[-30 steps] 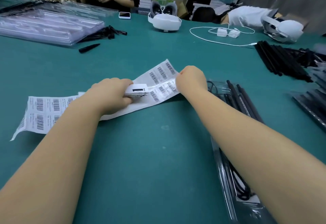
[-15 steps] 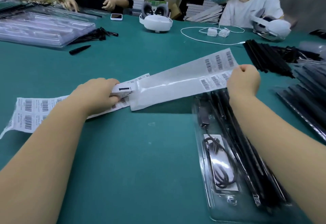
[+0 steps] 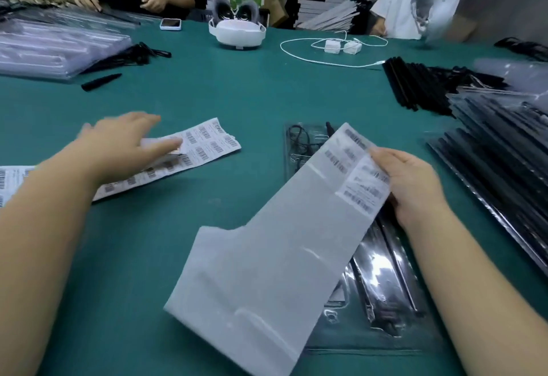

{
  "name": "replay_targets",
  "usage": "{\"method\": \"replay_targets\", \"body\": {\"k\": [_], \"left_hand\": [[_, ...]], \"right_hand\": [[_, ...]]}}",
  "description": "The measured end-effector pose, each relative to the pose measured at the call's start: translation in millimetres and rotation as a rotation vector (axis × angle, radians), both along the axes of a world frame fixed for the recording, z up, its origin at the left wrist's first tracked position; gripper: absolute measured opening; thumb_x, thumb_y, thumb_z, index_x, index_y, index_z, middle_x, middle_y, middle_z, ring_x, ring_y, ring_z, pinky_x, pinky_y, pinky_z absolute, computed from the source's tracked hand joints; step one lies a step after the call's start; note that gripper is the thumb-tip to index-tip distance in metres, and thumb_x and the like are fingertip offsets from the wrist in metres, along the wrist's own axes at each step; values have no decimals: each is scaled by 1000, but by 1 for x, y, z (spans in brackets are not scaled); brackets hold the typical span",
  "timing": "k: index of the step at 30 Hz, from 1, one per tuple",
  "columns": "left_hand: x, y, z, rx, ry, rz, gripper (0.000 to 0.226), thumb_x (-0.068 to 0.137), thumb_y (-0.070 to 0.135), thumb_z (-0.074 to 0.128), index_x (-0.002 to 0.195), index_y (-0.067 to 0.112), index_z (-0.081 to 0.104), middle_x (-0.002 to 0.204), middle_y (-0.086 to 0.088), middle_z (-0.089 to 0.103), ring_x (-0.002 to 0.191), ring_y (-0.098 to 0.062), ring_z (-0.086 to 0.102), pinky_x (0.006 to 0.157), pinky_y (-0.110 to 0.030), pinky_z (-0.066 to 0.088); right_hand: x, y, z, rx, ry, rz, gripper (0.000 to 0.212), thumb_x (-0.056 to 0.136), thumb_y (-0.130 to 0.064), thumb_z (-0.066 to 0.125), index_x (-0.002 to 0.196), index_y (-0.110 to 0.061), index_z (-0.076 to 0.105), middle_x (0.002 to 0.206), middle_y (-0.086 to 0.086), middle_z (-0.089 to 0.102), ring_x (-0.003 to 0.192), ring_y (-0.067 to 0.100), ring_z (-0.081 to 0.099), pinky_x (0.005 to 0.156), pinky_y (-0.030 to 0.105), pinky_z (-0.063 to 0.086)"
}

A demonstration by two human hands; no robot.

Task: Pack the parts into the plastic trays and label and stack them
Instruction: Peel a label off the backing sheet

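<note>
At a green worktable (image 3: 237, 91), a packer's right hand (image 3: 415, 186) pinches the end of a torn-off label backing strip (image 3: 267, 257), which hangs over a clear plastic tray (image 3: 382, 280) of black parts. The left hand (image 3: 118, 144), fingers spread flat, presses on the barcode label sheet (image 3: 207, 144). Packed trays (image 3: 504, 174) are stacked at right.

Two bare forearms, no sleeves in view, left hand (image 3: 118, 144), right hand (image 3: 412, 180), unadorned fingers (image 3: 382, 154)
</note>
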State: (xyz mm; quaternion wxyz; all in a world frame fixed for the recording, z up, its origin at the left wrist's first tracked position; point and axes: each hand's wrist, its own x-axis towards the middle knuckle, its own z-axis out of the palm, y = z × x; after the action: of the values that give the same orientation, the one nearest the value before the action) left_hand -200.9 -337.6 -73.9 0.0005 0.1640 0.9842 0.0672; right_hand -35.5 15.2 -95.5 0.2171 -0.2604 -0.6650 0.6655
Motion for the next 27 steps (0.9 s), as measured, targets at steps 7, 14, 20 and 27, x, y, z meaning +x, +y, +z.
{"method": "replay_targets", "body": {"k": [7,14,20,27], "left_hand": [[84,98,22,673,-131,-199,47,86,49,61,127,28,52,121,9,62,103,-6,61,81,-14,45],[122,143,-1,982,-806,-73,13,85,16,64,83,11,75,85,-12,74,71,-25,71,72,-38,59],[120,142,-4,1131,-1070,-237,14,78,15,68,86,6,75,90,-13,73,74,-24,71,62,-28,56],[115,144,-20,1304,-1178,-117,27,73,29,63,83,9,77,88,-11,73,75,-24,71,64,-31,58]], "right_hand": [[2,-10,9,112,104,120,10,88,-24,65,84,-22,73,80,1,74,70,13,71,55,22,54],[-1,-12,7,70,171,45,12,89,-23,64,80,-20,71,79,2,74,68,14,69,59,28,57],[-4,-18,2,225,186,61,14,90,-28,63,79,-19,66,72,-7,72,65,5,66,55,21,53],[2,-13,8,739,174,-71,18,84,-33,67,101,-31,61,98,-17,42,84,3,50,76,8,39]]}}
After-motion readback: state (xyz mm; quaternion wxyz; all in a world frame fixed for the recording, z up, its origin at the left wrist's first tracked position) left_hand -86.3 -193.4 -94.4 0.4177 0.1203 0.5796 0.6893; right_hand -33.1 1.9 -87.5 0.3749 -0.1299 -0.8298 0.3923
